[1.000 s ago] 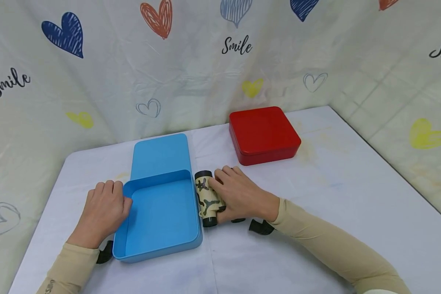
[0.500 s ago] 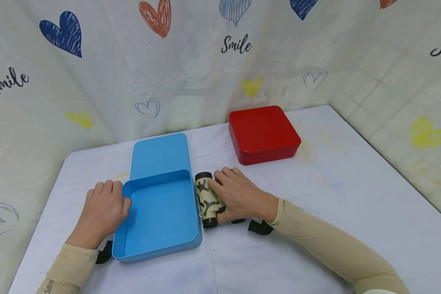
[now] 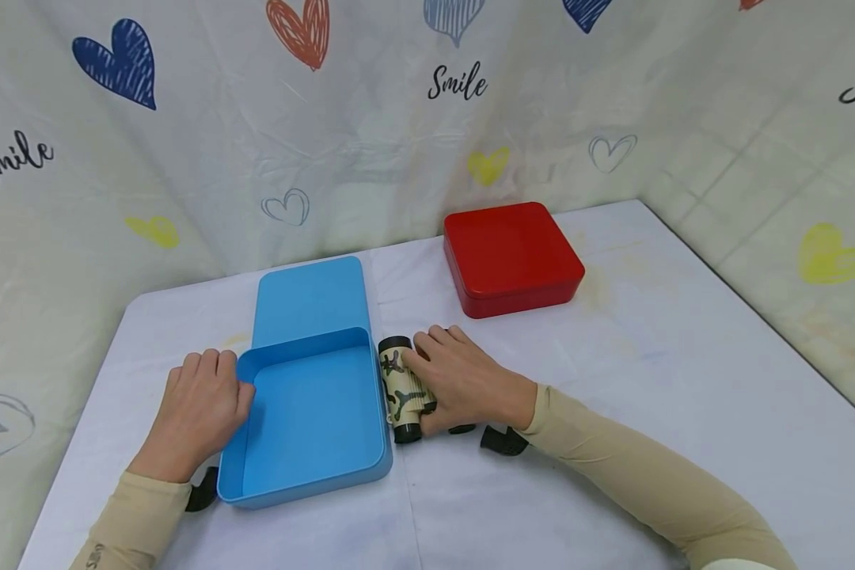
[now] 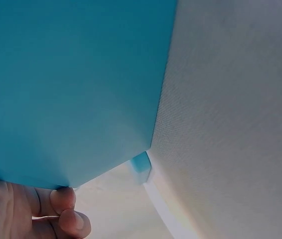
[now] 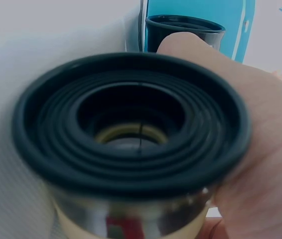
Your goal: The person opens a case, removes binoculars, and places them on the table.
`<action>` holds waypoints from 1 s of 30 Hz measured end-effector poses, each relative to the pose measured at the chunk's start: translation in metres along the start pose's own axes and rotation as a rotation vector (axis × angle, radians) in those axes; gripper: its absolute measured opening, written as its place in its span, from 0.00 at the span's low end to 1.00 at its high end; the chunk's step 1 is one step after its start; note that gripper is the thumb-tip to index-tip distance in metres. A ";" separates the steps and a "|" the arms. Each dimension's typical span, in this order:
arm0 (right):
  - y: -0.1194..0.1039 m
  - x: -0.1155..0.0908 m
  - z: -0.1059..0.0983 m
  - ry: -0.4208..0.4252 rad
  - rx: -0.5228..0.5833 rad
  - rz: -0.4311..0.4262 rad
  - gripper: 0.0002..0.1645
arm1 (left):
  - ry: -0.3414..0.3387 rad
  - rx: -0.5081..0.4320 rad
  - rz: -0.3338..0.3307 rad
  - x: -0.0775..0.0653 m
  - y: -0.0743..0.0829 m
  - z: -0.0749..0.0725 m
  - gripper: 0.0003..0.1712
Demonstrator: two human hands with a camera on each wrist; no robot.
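Note:
My right hand (image 3: 466,384) grips a pair of camouflage-patterned binoculars (image 3: 402,388) lying on the table against the right wall of an open blue box (image 3: 313,419). One black-rimmed eyepiece (image 5: 131,174) fills much of the right wrist view, with the second eyepiece (image 5: 183,25) behind the thumb. The hand covers the far barrel in the head view. My left hand (image 3: 203,412) holds the blue box by the upper part of its left wall. From the left wrist, its fingertips (image 4: 73,221) show at the edge of the blue wall (image 4: 71,99).
A blue lid (image 3: 312,301) lies flat behind the open box. Farther back on the right stands a closed red box (image 3: 514,261). Both rest on a white-covered table (image 3: 648,380) with a printed cloth (image 3: 370,119) hanging behind it.
The binoculars and right hand have slid very slightly toward the table's front edge. The head view has tilted down a little. The left hand and blue box look unmoved.

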State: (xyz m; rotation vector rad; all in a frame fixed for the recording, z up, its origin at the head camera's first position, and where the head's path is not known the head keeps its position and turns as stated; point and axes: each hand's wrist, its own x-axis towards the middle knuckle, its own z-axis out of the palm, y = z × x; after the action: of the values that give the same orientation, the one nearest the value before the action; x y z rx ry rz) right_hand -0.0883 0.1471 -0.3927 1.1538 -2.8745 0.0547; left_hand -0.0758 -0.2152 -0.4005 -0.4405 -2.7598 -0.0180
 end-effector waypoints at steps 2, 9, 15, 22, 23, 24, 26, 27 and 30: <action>0.000 -0.001 0.000 -0.005 0.003 -0.001 0.45 | -0.009 -0.002 -0.005 0.000 0.000 0.000 0.11; 0.002 -0.001 0.000 0.002 -0.002 -0.004 0.45 | 0.011 -0.002 0.004 0.001 0.001 0.000 0.11; 0.002 0.000 0.002 0.012 -0.013 -0.014 0.43 | 0.033 0.001 0.010 0.000 0.001 0.000 0.11; 0.000 -0.001 0.005 0.005 0.004 -0.007 0.43 | 0.016 0.002 0.009 -0.001 0.001 0.000 0.11; 0.000 -0.001 0.005 0.003 0.004 -0.004 0.44 | 0.018 0.003 0.012 -0.001 0.001 0.000 0.11; 0.000 -0.001 0.005 0.003 0.005 -0.001 0.44 | 0.020 0.004 0.013 -0.001 0.001 0.000 0.10; 0.000 -0.001 0.006 0.002 0.009 0.006 0.44 | 0.018 0.006 0.013 0.000 0.001 0.000 0.10; -0.001 -0.001 0.006 0.001 0.010 0.009 0.45 | 0.015 0.006 0.012 0.000 0.001 0.000 0.10; -0.001 0.000 0.006 -0.004 0.010 0.016 0.45 | 0.004 0.006 0.007 0.000 0.000 0.001 0.10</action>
State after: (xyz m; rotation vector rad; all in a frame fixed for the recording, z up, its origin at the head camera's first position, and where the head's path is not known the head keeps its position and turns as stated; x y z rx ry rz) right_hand -0.0875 0.1461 -0.3988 1.1339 -2.8900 0.0676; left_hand -0.0761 -0.2155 -0.4016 -0.4483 -2.7536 -0.0095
